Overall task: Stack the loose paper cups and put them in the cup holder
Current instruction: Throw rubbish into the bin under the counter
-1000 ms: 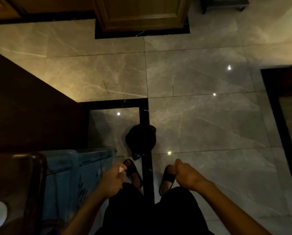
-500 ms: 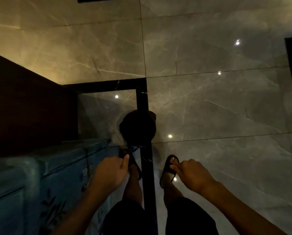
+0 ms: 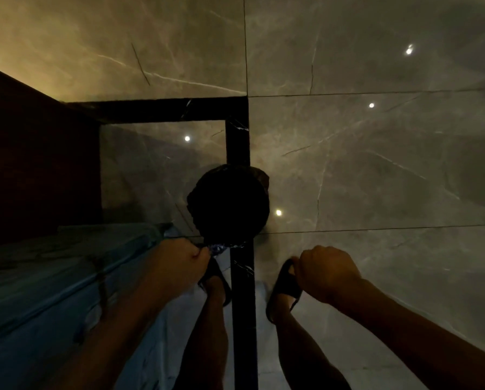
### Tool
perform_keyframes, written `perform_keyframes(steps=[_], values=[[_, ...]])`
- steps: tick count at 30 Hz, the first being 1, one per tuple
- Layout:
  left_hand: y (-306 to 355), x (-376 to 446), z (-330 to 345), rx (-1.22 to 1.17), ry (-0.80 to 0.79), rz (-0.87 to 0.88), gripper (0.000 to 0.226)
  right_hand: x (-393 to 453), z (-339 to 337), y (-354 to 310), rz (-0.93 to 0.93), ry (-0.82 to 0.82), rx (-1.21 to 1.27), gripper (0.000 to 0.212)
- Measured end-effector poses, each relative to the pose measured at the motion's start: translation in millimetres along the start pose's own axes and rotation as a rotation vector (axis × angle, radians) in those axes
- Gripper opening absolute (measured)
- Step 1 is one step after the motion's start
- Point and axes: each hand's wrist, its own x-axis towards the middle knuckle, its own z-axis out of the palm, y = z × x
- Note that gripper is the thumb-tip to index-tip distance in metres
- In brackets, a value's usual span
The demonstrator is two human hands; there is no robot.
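Observation:
No paper cup and no cup holder show in the head view. I look straight down at a dim marble floor. My left hand [image 3: 179, 263] hangs in a loose fist beside a blue-green cabinet [image 3: 52, 277], with nothing visible in it. My right hand [image 3: 327, 273] is also curled into a fist above my right foot, and it holds nothing I can see. Both forearms reach in from the bottom edge.
The blue-green cabinet fills the lower left, with a dark wooden surface [image 3: 33, 164] behind it. A black inlay strip [image 3: 237, 142] runs across the polished floor [image 3: 376, 164]. My feet in dark sandals [image 3: 285, 288] stand either side of it. My head's dark reflection [image 3: 230, 204] shows on the tiles.
The view has tipped further down, so the far wooden cabinets and the brown tabletop at left have left the frame. Both hands stay curled and low in front of me.

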Motion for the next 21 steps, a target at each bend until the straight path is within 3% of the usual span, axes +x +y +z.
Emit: perform_keyframes(steps=[4,7,10,12,16,19,21], values=[[-18,37,22,-0.134,0.004,-0.096,0.065,49,13,-1,0.068,0.096,0.0,0.034],[-27,58,36,-0.169,0.032,-0.115,0.049,89,26,3,0.147,0.111,0.065,0.032],[-40,81,53,-0.264,0.028,-0.133,0.032,132,41,8,0.256,0.11,0.301,0.034],[-54,95,69,-0.168,-0.024,-0.097,0.026,160,50,7,0.307,0.117,0.439,0.038],[-61,112,87,-0.221,-0.167,-0.024,0.035,200,57,-3,0.306,0.111,0.533,0.05],[-63,121,95,-0.266,-0.157,0.019,0.019,216,61,-6,0.302,0.095,0.541,0.041],[-65,127,99,-0.272,-0.188,0.018,0.02,221,63,-6,0.266,0.083,0.529,0.033]])
